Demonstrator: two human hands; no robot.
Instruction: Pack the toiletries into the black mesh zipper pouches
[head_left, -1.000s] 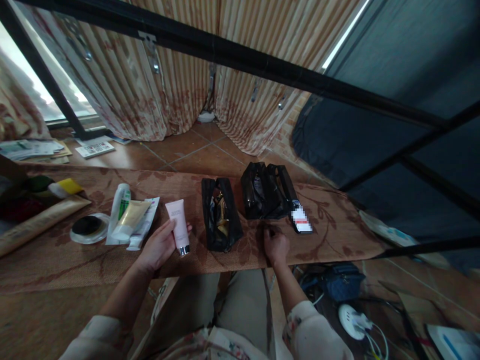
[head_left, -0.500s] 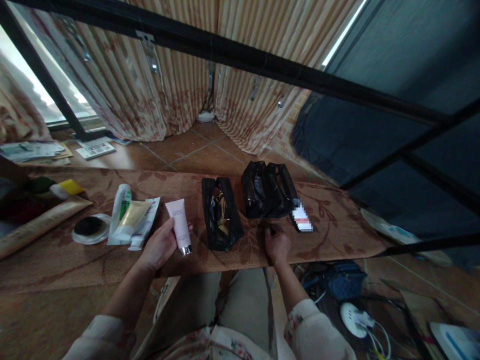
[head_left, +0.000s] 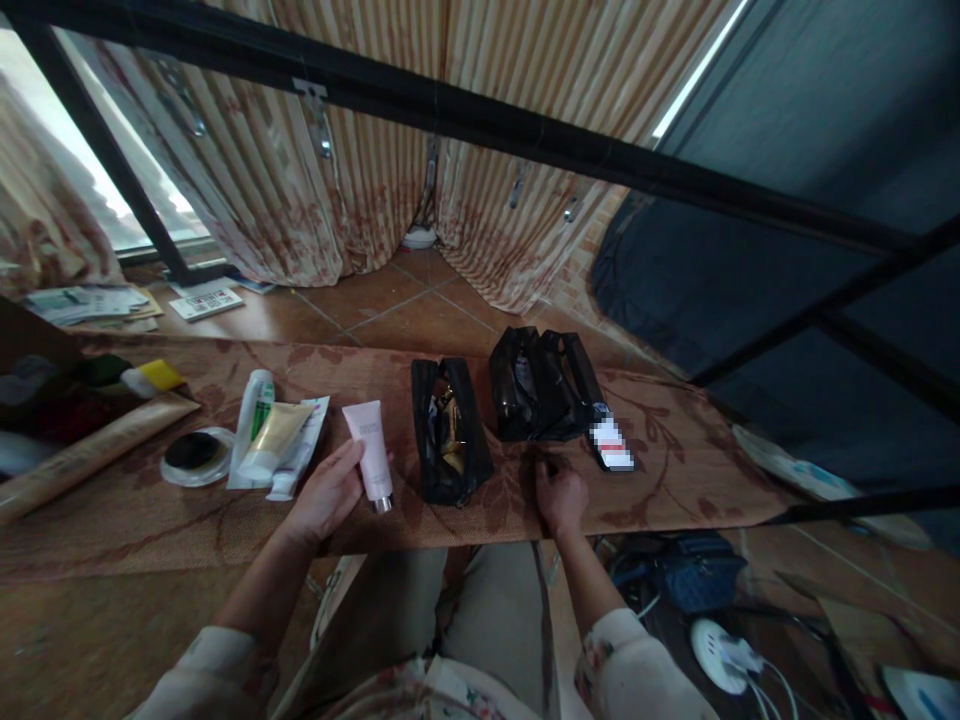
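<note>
My left hand [head_left: 328,495] is closed round a pale pink squeeze tube [head_left: 370,455] with a silver cap, held cap down with its printed side facing me. Just right of the tube, an open black mesh pouch [head_left: 452,440] has gold-coloured items inside. My right hand [head_left: 561,497] rests curled on the tablecloth, below two more black mesh pouches [head_left: 525,385] [head_left: 568,380]; its fingertips are tucked away, so anything in them is hidden. Close to it on the right lies a phone [head_left: 611,443] with a lit, blurred screen.
To the left lie a gold tube [head_left: 276,440], a white-and-green tube [head_left: 257,405] and a round container with a dark centre [head_left: 189,452]. A box [head_left: 34,375] of items stands at the far left. A dark metal bar [head_left: 487,115] crosses above the table.
The view has shifted slightly, so everything appears a little further right. My left hand still holds the pink tube, and my right hand stays curled on the cloth.
</note>
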